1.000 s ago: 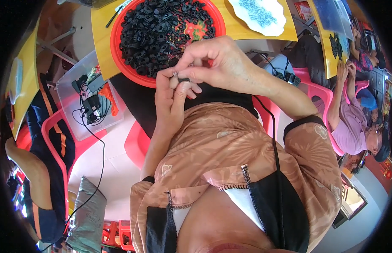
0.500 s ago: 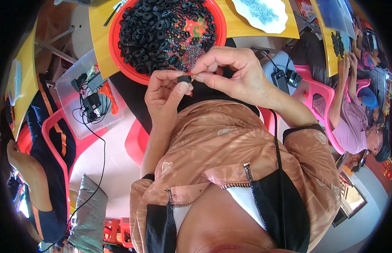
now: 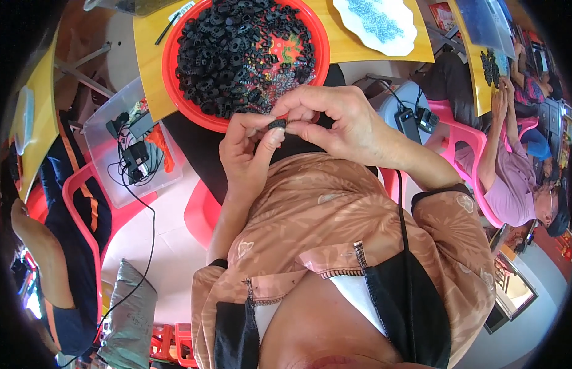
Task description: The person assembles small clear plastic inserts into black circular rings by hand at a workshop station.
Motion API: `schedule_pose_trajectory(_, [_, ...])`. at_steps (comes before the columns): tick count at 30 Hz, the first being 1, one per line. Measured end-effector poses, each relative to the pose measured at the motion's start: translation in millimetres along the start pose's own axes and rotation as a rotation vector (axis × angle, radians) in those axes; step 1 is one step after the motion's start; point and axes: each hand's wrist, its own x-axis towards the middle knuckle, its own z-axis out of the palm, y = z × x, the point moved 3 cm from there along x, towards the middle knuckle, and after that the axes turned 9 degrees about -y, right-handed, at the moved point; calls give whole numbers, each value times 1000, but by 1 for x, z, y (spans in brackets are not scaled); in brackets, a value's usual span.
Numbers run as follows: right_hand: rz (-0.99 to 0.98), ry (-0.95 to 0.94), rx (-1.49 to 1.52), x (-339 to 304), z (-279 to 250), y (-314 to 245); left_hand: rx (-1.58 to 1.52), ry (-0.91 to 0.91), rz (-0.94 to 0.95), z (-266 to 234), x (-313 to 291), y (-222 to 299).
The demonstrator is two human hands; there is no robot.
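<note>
My left hand (image 3: 249, 150) pinches a small black plastic piece (image 3: 277, 124) between thumb and fingers, just off the near edge of a round red tray (image 3: 325, 52). My right hand (image 3: 353, 126) meets it from the right, thumb and index finger closed at the piece's right end. Whatever the right fingertips hold there is too small and covered to make out. In the tray lies a heap of black plastic pieces (image 3: 215, 55), with smaller black parts and fine silvery bits (image 3: 287, 79) on its right side.
The tray rests on a yellow table (image 3: 154, 80). A white scalloped plate (image 3: 393, 48) of small light-blue pieces stands right of it. At left, a clear plastic bin (image 3: 117, 190) holds cables and adapters beside a pink chair (image 3: 71, 184). Other people sit at both sides.
Both hands have come slightly lower in view, and the black piece has tilted between the fingers. The tray and table also sit slightly lower in view.
</note>
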Motion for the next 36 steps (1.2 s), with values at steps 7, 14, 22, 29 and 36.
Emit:
schedule_pose_trajectory(7, [244, -301, 637, 1, 3, 11, -398, -268, -193, -2, -5, -7])
schedule_pose_trajectory(14, [112, -81, 41, 29, -34, 42, -403, -114, -117, -1, 2, -6])
schedule_pose_trajectory(22, [-63, 75, -694, 72, -40, 61, -400, -31, -90, -5, 6, -2])
schedule_pose_trajectory(29, [-10, 9, -834, 86, -35, 68, -375, -39, -96, -5, 7, -2])
schedule_pose_trajectory(36, [-80, -59, -756, 91, -38, 73, -376, -36, -88, -4, 7, -3])
